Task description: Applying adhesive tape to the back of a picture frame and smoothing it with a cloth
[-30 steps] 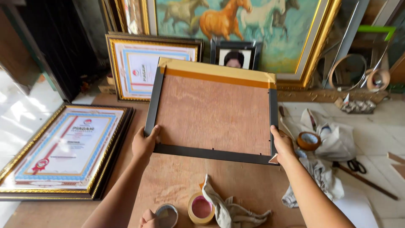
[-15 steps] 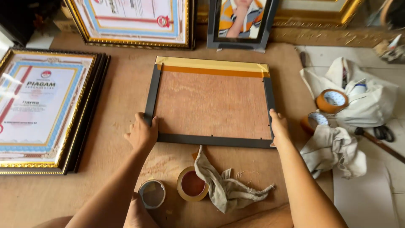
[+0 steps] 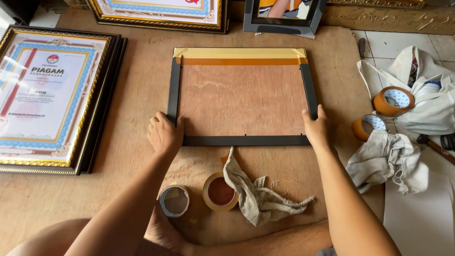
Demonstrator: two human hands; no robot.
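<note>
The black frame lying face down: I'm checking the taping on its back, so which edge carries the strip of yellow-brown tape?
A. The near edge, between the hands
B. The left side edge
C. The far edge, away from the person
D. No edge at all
C: the black frame has its tape strip along the far edge only, while the left hand and right hand hold the bare near corners.
</note>
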